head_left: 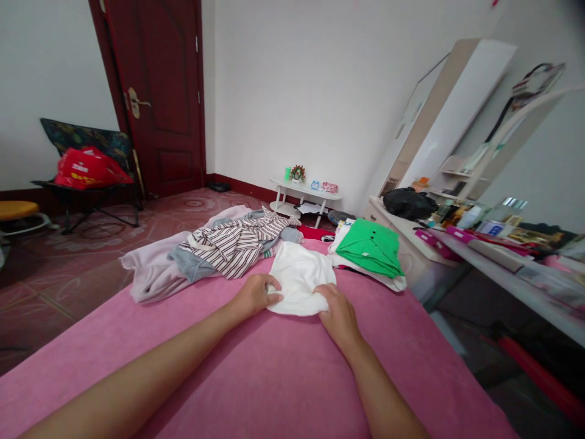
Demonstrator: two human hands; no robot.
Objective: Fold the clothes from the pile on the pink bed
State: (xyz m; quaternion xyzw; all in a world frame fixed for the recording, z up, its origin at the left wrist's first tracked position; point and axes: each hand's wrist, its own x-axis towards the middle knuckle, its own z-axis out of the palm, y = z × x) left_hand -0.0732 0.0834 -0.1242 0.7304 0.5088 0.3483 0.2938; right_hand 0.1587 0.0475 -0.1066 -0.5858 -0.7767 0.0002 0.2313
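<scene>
A white piece of cloth, perhaps a garment, lies on the pink bed cover in front of me. My left hand pinches its left near edge between thumb and fingers. At the right near edge my right hand grips the same cloth, fingers curled over it. Beyond my left hand is a loose heap with a brown-and-white striped garment on grey and pale pink clothes. To the right of the cloth, a folded green garment tops a stack of folded clothes.
Right of the bed stands a dresser with a black plastic bag and bottles. A low white table is by the far wall. On the left, a folding chair holds a red bag, near a closed door.
</scene>
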